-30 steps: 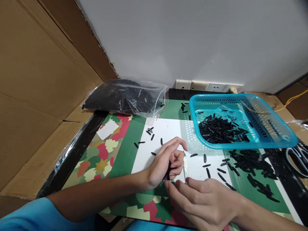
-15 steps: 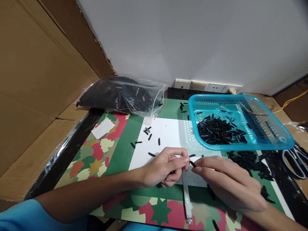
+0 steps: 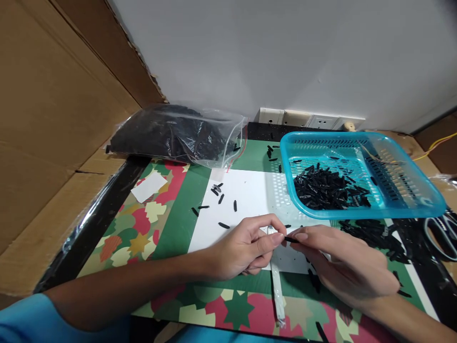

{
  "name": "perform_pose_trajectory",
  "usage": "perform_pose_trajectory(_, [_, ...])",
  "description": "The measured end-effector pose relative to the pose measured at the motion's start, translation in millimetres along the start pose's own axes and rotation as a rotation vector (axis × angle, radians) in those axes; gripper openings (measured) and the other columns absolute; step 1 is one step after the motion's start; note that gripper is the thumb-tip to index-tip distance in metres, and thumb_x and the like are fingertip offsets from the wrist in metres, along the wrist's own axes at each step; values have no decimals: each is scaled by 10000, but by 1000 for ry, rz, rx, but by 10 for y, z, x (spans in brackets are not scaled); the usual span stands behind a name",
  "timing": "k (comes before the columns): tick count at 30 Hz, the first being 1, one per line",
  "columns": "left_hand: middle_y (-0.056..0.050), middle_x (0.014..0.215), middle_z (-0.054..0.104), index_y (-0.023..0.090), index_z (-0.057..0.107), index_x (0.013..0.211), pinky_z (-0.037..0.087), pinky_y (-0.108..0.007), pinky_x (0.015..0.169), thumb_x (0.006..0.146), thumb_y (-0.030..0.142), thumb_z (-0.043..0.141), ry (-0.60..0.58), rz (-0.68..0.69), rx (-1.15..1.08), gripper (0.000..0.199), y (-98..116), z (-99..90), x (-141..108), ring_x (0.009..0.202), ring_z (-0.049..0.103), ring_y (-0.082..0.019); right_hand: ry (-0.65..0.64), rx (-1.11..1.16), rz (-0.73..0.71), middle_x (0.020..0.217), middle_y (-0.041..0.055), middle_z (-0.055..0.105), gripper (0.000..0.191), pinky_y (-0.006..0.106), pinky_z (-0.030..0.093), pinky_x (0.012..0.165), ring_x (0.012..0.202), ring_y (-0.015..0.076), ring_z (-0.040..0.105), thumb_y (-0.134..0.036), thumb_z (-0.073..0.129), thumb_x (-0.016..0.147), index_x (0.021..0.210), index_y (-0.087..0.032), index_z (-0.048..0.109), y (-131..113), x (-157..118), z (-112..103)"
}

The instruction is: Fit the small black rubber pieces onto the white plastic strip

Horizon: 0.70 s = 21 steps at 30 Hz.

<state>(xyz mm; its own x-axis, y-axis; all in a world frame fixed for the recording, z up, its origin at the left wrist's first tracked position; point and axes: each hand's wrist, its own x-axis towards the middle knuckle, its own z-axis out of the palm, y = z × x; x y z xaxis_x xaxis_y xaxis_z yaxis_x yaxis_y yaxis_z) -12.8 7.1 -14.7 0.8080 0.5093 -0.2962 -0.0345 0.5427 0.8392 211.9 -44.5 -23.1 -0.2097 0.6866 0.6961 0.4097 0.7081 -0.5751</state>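
A small, slim black piece (image 3: 291,239) is pinched between the fingertips of both hands over the white paper (image 3: 257,190). My left hand (image 3: 255,245) is closed, thumb and forefinger at the piece's left end. From the other side, the thumb and forefinger of my right hand (image 3: 348,264) grip it. Under my left hand a narrow whitish strip (image 3: 276,290) runs toward the front edge. Several similar loose black pieces (image 3: 223,225) lie on the paper to the left. A pile of them (image 3: 374,238) sits beyond my right hand.
A blue plastic basket (image 3: 367,214) at the back right holds many black pieces. The clear zip bag (image 3: 171,136) at the back left is full of dark material. Scissors (image 3: 437,238) lie at the right edge. Cardboard (image 3: 60,95) stands on the left; wall sockets (image 3: 310,119) are behind.
The black piece has turned from slanting to nearly level, and my right fingertips have come closer to the left ones. The view has shifted slightly.
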Motion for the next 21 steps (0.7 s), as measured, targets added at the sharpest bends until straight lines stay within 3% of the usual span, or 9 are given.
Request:
perform_pose_trajectory(8, [146, 509, 337, 225, 486, 910, 234, -121, 392, 1064, 553, 609, 39, -25, -103, 382, 20, 19, 4, 415, 183, -42, -124, 70, 35, 997, 93, 783, 359, 265, 633, 761, 862, 179, 779, 94, 646, 942, 1208, -139, 705, 58, -6, -2])
perform_pose_trajectory(13, [141, 523, 330, 228, 469, 896, 243, -118, 392, 1090, 536, 563, 24, -27, -110, 376, 3, -8, -1, 416, 192, -45, -199, 70, 116, 982, 78, 796, 209, 273, 627, 800, 853, 180, 782, -24, 680, 990, 1153, -153, 701, 74, 50, -19])
perform_pose_trajectory(21, [137, 517, 327, 226, 476, 895, 266, -118, 403, 1108, 508, 539, 16, -26, -104, 359, -15, -35, 7, 421, 210, -51, -215, 69, 125, 937, 71, 802, 144, 254, 601, 740, 796, 163, 772, -69, 663, 1019, 1131, -145, 712, 57, 83, -30])
